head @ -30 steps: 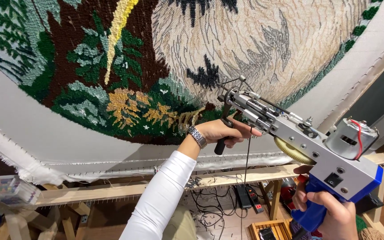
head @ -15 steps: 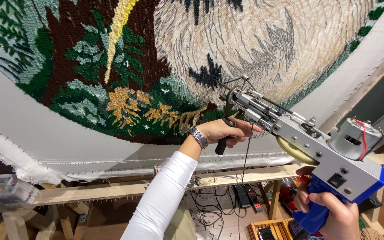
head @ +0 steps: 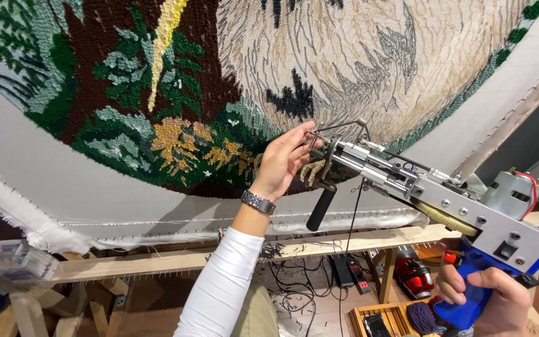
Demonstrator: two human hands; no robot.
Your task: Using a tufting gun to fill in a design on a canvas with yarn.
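Off the black front handle (head: 319, 209) since a moment ago, the left hand (head: 282, 159) fingers the needle tip at twelve o'clock. Right hand (head: 488, 296) grips the blue pistol grip; the tufting gun (head: 444, 200) looks heavy, rigid, best held by both handles, against the stretched rug (head: 219, 81).

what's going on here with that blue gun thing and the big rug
A person is working at a large tufted rug of green leaves and beige fur stretched on a wooden frame. The right hand grips the blue handle of a metal tufting gun. The left hand has its fingers at the gun's needle tip, close to the cloth.
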